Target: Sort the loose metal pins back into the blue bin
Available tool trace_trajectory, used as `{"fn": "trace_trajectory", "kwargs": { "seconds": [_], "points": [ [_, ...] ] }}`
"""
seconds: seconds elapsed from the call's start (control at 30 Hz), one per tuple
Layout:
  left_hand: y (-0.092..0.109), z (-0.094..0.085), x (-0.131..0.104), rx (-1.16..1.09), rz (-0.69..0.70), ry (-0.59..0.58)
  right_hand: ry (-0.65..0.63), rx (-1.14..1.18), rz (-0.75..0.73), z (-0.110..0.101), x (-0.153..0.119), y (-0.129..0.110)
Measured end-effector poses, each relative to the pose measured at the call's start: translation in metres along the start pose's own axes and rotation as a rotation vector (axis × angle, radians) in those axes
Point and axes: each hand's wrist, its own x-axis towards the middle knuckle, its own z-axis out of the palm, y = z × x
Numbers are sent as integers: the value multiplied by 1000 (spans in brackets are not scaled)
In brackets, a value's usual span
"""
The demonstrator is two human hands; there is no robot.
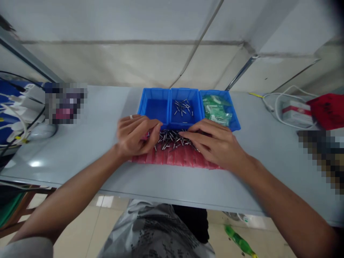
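My left hand [138, 135] is closed, thumb and fingers pressed together, at the left end of a pile of small dark and silvery metal pins [170, 138]. What its fingers hold, if anything, is hidden. Over the right side of the pile, my right hand [216, 143] has its fingers stretched out, index fingertip touching the pins. The pile lies on a pink plastic sheet [172, 157] with ridges. Behind it, the middle blue bin [185, 93] has several similar pins [183, 106] scattered in it.
A bare-bottomed blue bin [154, 107] stands on the left and another bin [235, 113] on the right holds green plastic packets [215, 109]. At left are a mouse [43, 131] and cables. A white box [297, 113] and red cloth [328, 111] lie at right.
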Motion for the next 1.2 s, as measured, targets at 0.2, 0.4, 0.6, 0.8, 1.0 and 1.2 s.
{"fn": "trace_trajectory", "kwargs": {
  "seconds": [0.2,0.4,0.6,0.8,1.0,1.2],
  "points": [
    [-5,-2,-3,-9,69,-16,149,458,349,-5,2,-10],
    [-7,-3,-5,16,78,-119,211,952,623,-9,9,-14],
    [-3,-3,-2,-17,147,-138,240,1014,615,-8,10,-9],
    [8,0,0,-39,84,-200,310,956,596,1,14,-28],
    [14,0,3,-8,126,-211,389,957,555,9,16,-36],
    [18,1,5,-53,101,-193,405,964,511,6,13,-37]
  ]
}}
